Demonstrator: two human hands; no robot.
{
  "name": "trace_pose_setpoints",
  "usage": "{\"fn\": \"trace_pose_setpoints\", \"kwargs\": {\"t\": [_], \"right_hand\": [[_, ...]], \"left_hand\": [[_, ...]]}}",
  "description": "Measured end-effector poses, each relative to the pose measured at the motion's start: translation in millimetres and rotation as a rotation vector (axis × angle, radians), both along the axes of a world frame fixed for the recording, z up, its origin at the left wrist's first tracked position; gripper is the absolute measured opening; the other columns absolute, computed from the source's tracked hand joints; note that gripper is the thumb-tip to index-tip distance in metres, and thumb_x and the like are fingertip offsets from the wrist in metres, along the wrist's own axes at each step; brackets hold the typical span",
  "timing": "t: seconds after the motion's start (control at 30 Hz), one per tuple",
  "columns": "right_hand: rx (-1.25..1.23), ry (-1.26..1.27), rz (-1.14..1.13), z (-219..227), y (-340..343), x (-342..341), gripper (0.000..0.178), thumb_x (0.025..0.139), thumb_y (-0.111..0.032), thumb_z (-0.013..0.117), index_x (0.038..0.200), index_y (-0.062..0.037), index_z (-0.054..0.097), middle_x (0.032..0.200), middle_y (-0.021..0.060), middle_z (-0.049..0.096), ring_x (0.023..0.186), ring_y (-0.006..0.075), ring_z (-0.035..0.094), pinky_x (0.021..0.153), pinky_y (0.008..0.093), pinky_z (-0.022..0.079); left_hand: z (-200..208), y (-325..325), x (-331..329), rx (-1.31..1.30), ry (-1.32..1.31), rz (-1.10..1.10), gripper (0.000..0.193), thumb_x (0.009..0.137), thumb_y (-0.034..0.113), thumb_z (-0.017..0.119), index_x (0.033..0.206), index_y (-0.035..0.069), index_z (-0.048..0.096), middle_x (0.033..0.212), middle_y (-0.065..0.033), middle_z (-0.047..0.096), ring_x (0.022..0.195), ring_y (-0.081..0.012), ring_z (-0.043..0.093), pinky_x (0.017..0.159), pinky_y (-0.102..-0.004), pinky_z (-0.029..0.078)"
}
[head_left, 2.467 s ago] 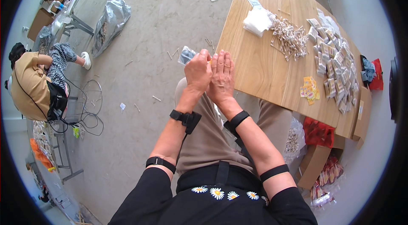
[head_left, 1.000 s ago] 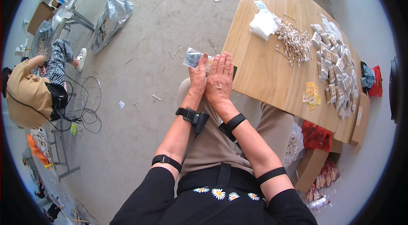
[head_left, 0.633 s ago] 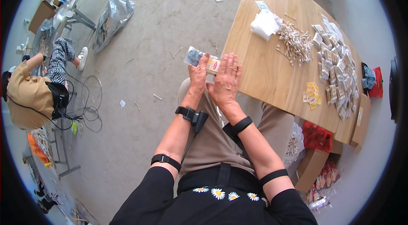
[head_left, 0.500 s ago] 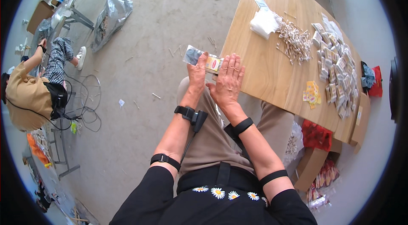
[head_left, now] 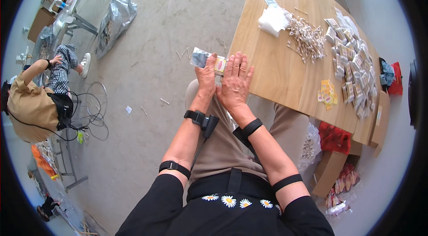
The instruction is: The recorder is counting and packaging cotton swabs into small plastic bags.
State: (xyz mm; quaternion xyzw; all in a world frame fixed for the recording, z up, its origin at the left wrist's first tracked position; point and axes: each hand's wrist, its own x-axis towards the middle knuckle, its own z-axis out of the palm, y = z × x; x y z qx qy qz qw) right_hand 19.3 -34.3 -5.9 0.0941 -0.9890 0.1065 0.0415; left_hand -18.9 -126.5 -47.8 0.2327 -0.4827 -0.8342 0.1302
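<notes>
Two-handed, handled a packet (head_left: pixel 220 65) near the left knee (head_left: pixel 192 94), just beside the edge of the worktop (head_left: pixel 285 80): gripped it in the left hand (head_left: pixel 206 77), thumb on top, and held the right hand (head_left: pixel 235 83) flat over its other end, fingers straight and unclenched. Had swabs (head_left: pixel 307 42), white bags (head_left: pixel 272 21), yellow cards (head_left: pixel 327 94) and piled packs (head_left: pixel 356 72) on the worktop.

One wide fisheye view is taken from head height, aimed down over the shirt (head_left: pixel 223 220), with left hand (head_left: pixel 206 77) and right hand (head_left: pixel 235 85) caught at middle range.
</notes>
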Motion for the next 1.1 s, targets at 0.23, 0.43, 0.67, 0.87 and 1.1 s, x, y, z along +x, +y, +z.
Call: {"fn": "trace_pose_setpoints", "kwargs": {"t": [0.23, 0.43, 0.67, 0.87, 1.1], "right_hand": [[-0.118, -0.033, -0.004, -2.3, 2.4, 0.9, 0.115, 0.066, -0.039, 0.085, 0.154, 0.0040, 0.025, 0.164, 0.0211, 0.018, 0.155, 0.0360, 0.010, 0.123, 0.0583, 0.005], [-0.057, -0.025, -0.050, -2.5, 0.3, 4.6, 0.114, 0.067, -0.039, 0.084, 0.155, 0.0033, 0.025, 0.164, 0.0208, 0.018, 0.155, 0.0357, 0.009, 0.123, 0.0587, 0.005], [0.020, -0.016, -0.055, -5.5, -1.4, 4.5, 0.110, 0.069, -0.038, 0.082, 0.155, 0.0002, 0.026, 0.164, 0.0210, 0.018, 0.155, 0.0360, 0.010, 0.122, 0.0600, 0.006], [-0.065, 0.026, -0.011, -4.8, 2.2, 8.6, 0.107, 0.069, -0.035, 0.083, 0.155, -0.0024, 0.028, 0.162, 0.0232, 0.020, 0.154, 0.0377, 0.012, 0.121, 0.0606, 0.007], [-0.054, 0.086, 0.007, -11.0, 3.1, 7.5, 0.101, 0.069, -0.030, 0.083, 0.152, -0.0039, 0.033, 0.161, 0.0258, 0.024, 0.153, 0.0406, 0.013, 0.120, 0.0635, 0.006]], "left_hand": [[-5.3, -4.4, 1.6, -0.012, 0.012, 0.009, 0.018, 0.090, 0.022, 0.077, 0.094, 0.012, 0.063, 0.086, 0.0032, 0.065, 0.071, -0.0076, 0.063, 0.057, -0.0268, 0.052], [2.5, 1.6, 0.0, 0.003, -0.049, 0.051, 0.016, 0.092, 0.021, 0.076, 0.092, 0.009, 0.065, 0.084, 0.0027, 0.065, 0.069, -0.0072, 0.060, 0.056, -0.0260, 0.049], [3.9, 4.2, -1.5, 0.028, -0.076, 0.124, 0.013, 0.092, 0.016, 0.074, 0.089, 0.006, 0.066, 0.081, 0.0023, 0.064, 0.066, -0.0069, 0.057, 0.055, -0.0255, 0.047], [-9.5, -3.5, -2.5, -0.018, -0.031, 0.092, 0.017, 0.088, 0.021, 0.078, 0.092, 0.010, 0.066, 0.085, 0.0013, 0.067, 0.069, -0.0103, 0.065, 0.057, -0.0270, 0.053], [-3.0, 1.2, -3.0, 0.005, -0.055, 0.099, 0.011, 0.093, 0.013, 0.073, 0.092, 0.004, 0.067, 0.086, 0.0027, 0.065, 0.075, -0.0073, 0.059, 0.065, -0.0272, 0.051]]}}
